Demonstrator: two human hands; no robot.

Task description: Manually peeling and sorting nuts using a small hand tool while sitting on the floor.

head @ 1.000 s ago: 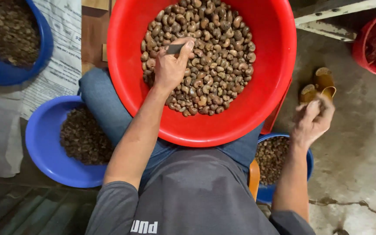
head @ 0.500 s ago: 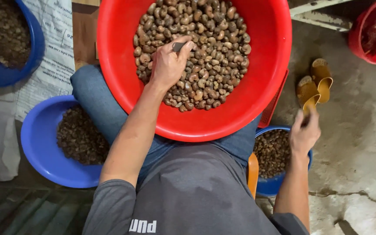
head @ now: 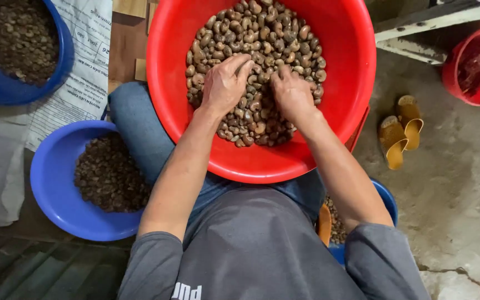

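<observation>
Both hands are down in the red basin [head: 356,50] that rests on the person's lap, working the heap of brown, kidney-shaped nuts [head: 262,39]. The left hand [head: 224,84] lies palm-down on the heap, its fingers [head: 239,62] held close together and curled slightly over the nuts; whether they also grip something thin underneath cannot be told. The right hand [head: 291,91] sits just beside it, knuckles up, fingers [head: 278,79] bent and dug into the pile, apparently closing on a nut, though the fingertips are hidden. The nuts lie directly under and ahead of both sets of fingers, filling the far half of the basin.

This looks like the picking step: one nut being singled out from the heap. The next move would call for a clean pinch on a single nut, without dragging its neighbours along.

To the left of the fingers sit two blue bowls [head: 51,183] of darker material.
</observation>
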